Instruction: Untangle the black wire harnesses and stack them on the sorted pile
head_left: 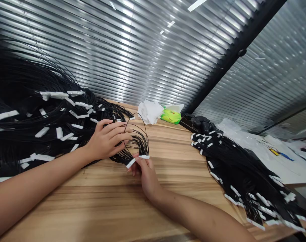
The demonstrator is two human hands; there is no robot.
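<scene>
My left hand [107,139] rests on a small bundle of thin black cables [136,143] lying on the wooden table [97,198], its fingers curled over the loops. My right hand [145,171] sits just below the bundle and pinches a white tag [131,163] at the end of the cables between thumb and fingers. A second white tag [144,157] lies right above the fingertips. The bundle runs back into a large heap of black cables with white tags [29,121] on the left.
Another pile of tagged black cables [246,178] lies along the table's right edge. Crumpled white tissue [149,112] and a green tissue pack [171,116] sit at the back by the slatted blinds [132,47]. Black gloves [202,123] lie near them.
</scene>
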